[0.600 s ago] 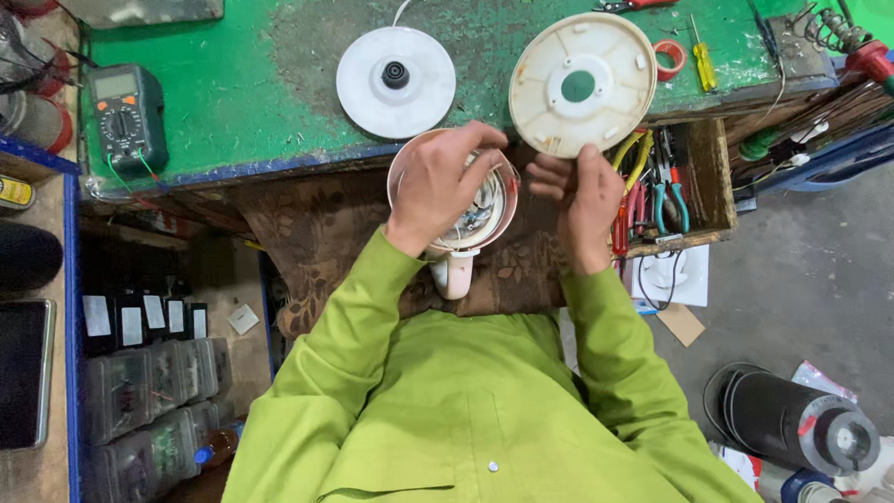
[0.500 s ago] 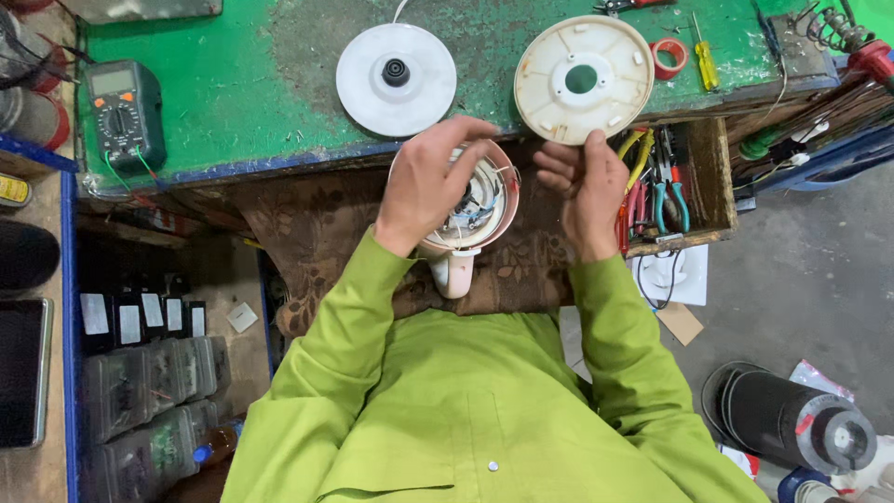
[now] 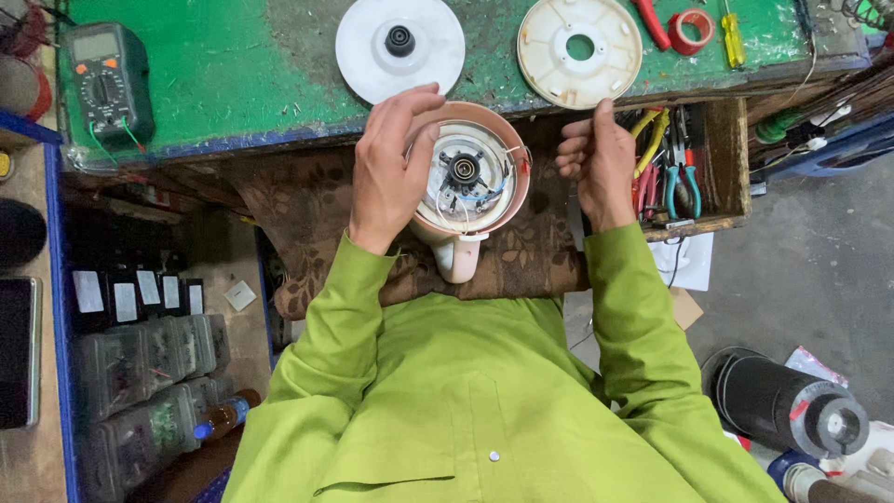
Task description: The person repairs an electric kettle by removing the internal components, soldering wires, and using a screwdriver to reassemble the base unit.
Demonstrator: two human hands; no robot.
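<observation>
Workbench with a green top is filling the upper part of the view, and the person in a light green shirt is sitting close below its front edge. Across the lap a brown patterned cloth is lying, and on this cloth an upturned pink kettle is resting with its open underside facing up and its handle pointing toward the body; inside it a dark round part and thin wires are showing. On the bench, just above the kettle, a white round disc with a black centre is lying, and to its right a cream round base plate with a hole in the middle, the two a little apart. A dark multimeter is sitting at the left end of the bench. At the right a wooden drawer is standing open with pliers inside. The left hand is gripping the left rim of the kettle, with the fingers curling over the edge. The right hand is staying just beside the right of the kettle, not touching it, with the fingers curled loosely; I cannot tell if something small is between them. A roll of red tape is lying near the far right corner.
</observation>
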